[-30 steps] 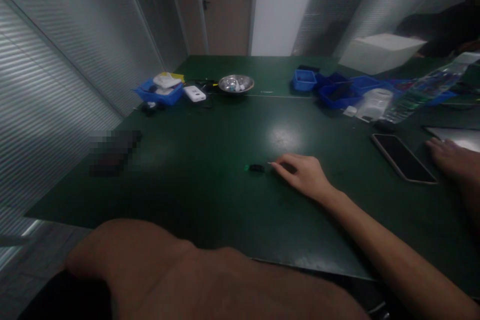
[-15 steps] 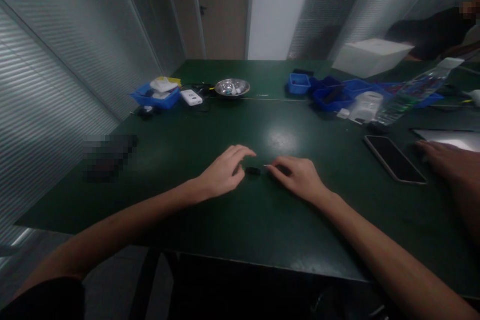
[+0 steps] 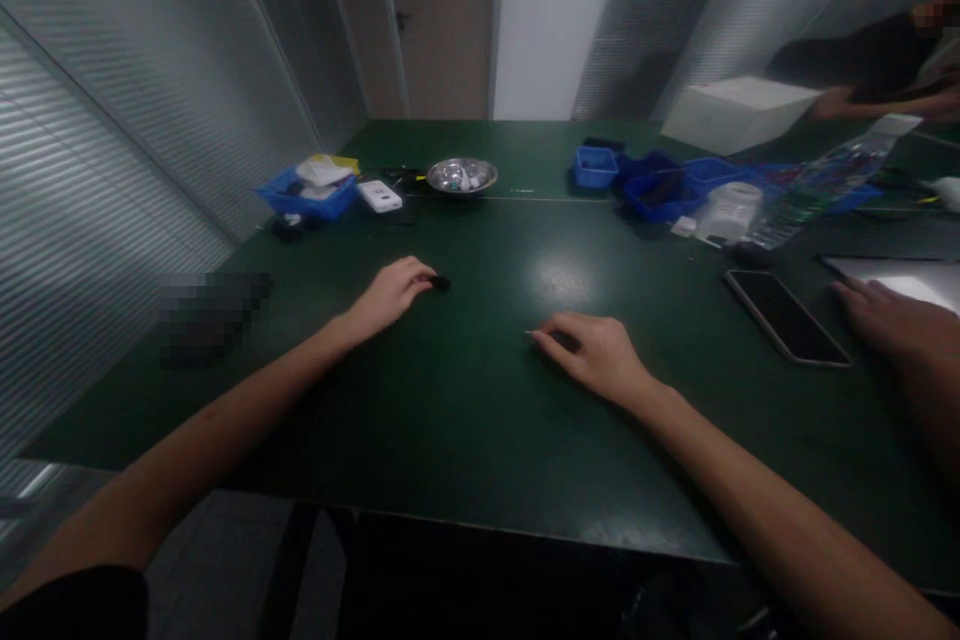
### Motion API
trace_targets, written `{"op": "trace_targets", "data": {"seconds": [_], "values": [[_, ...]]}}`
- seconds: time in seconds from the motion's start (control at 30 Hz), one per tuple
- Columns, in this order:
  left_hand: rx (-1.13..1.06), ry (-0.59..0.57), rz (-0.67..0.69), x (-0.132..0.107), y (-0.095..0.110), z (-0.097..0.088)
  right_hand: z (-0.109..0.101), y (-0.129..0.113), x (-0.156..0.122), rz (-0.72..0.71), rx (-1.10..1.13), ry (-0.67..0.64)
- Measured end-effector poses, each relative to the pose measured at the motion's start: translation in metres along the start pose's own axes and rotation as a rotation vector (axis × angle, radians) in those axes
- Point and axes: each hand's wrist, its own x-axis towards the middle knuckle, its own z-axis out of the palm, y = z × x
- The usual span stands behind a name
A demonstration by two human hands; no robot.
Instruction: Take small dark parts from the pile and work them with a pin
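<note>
Two bare hands were held out over a dark green, smooth-topped table, well apart from each other. By the left hand, a small, dark, elongated object was pinched between the thumb and fingers, its free end pointed to the right; whether it was touched to the tabletop could not be told. By the right hand, placed nearer the table's front edge, a thin, pale, needle-like piece was pinched at the fingertips, with its tip directed to the left. Its other end was hidden by the curled fingers.

To the right of the right hand, a dark-screened smartphone with a light rim was laid flat. Just beyond it, a co-worker's hand was rested beside a flat, silvery-grey panel, partly cut off by the picture's edge.

Farther back, a shiny round metal bowl was seen with small pale items inside. To its left were set a white rectangular device and a blue plastic tray heaped with white and yellow things. Toward the right, a small light-blue plastic bin and a tilted clear plastic bottle were placed.
</note>
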Motion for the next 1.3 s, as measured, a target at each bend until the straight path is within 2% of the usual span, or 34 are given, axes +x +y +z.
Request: {"op": "trace_targets", "data": {"seconds": [0.13, 0.23, 0.3, 0.37, 0.5, 0.57, 0.63, 0.73, 0.87, 0.97, 1.1, 1.3], "values": [[0.202, 0.219, -0.295, -0.011, -0.092, -0.043, 0.000, 0.000, 0.000, -0.002, -0.001, 0.003], [0.260, 0.324, -0.471, -0.024, -0.133, -0.063, -0.001, -0.001, 0.000, -0.007, 0.008, 0.000], [0.248, 0.363, -0.528, -0.031, -0.141, -0.069, -0.002, -0.002, 0.000, -0.007, 0.015, 0.003], [0.240, 0.433, -0.532, -0.035, -0.139, -0.072, -0.002, -0.001, 0.001, -0.008, 0.016, 0.009], [0.170, 0.722, -0.489, -0.038, -0.136, -0.079, -0.001, -0.001, 0.001, -0.013, 0.011, 0.015], [0.086, 0.802, -0.480, -0.041, -0.140, -0.083, 0.000, -0.001, 0.001, -0.012, 0.008, 0.014], [0.062, 0.793, -0.497, -0.043, -0.145, -0.085, -0.001, -0.002, 0.000, -0.009, 0.005, 0.011], [0.141, 0.689, -0.528, -0.046, -0.149, -0.084, -0.001, -0.003, 0.000, -0.005, 0.000, 0.010], [0.346, 0.532, -0.557, -0.042, -0.139, -0.078, -0.001, -0.003, 0.000, -0.002, -0.003, -0.004], [0.453, 0.407, -0.638, -0.037, -0.132, -0.075, -0.001, -0.002, 0.000, -0.004, -0.009, -0.006], [0.375, 0.287, -0.759, -0.036, -0.131, -0.078, -0.001, -0.002, -0.001, -0.014, 0.003, -0.010], [0.319, 0.206, -0.823, -0.039, -0.133, -0.084, -0.002, -0.002, -0.001, -0.008, 0.003, -0.017]]}}
